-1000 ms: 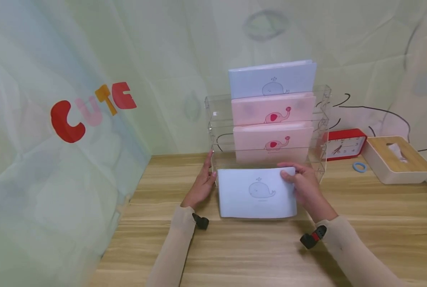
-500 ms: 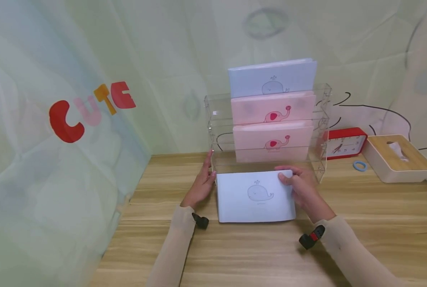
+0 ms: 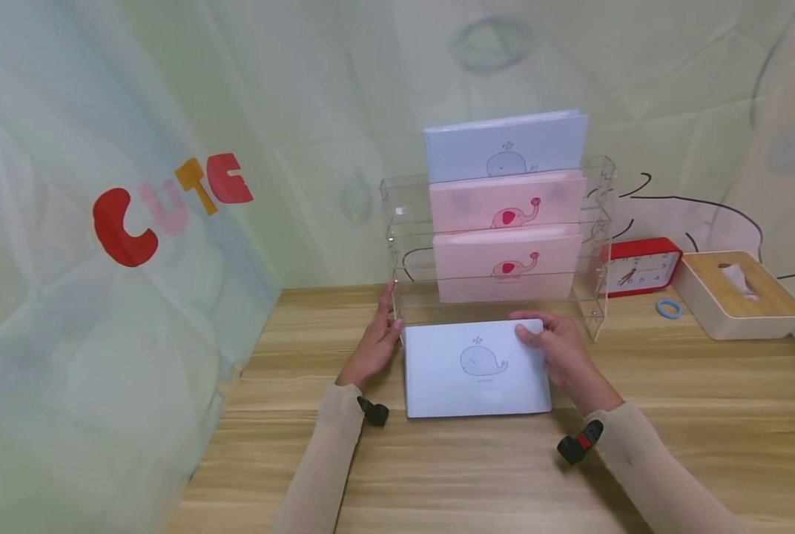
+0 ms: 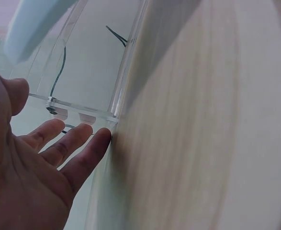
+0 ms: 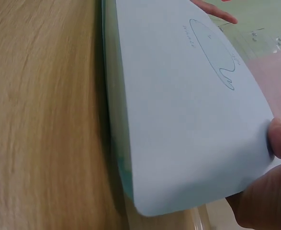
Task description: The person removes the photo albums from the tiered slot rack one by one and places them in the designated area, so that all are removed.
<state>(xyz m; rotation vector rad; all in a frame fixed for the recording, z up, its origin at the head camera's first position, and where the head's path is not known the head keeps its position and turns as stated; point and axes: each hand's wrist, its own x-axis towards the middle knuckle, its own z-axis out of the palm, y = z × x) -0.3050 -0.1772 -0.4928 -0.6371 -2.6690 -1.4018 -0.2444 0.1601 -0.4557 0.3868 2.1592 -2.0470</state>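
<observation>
A light-blue booklet with a whale drawing on its cover (image 3: pixel 444 389) leans in front of a clear acrylic rack (image 3: pixel 409 202). My right hand (image 3: pixel 566 354) pinches its upper right corner, thumb on the cover and fingers behind. In the right wrist view, the booklet (image 5: pixel 178 139) shows its thick page edges close over the table. My left hand (image 3: pixel 372 347) lies along the rack's left side, beside the booklet. The left wrist view shows its fingers (image 4: pixel 83 163) extended, tips right at the rack's lower edge. Two pink elephant booklets (image 3: pixel 460 271) and another blue whale booklet (image 3: pixel 460 152) stand in the rack's tiers.
To the right of the rack sit a red alarm clock (image 3: pixel 644 268), a small blue ring (image 3: pixel 669 308) and a tissue box with a wooden lid (image 3: pixel 738 326). A printed cloth backdrop (image 3: pixel 317 111) rises behind the wooden table (image 3: pixel 437 475).
My right hand has brought the whale booklet slightly down and toward me, its lower edge closer to the front of the table. My left hand has stayed in place at the rack.
</observation>
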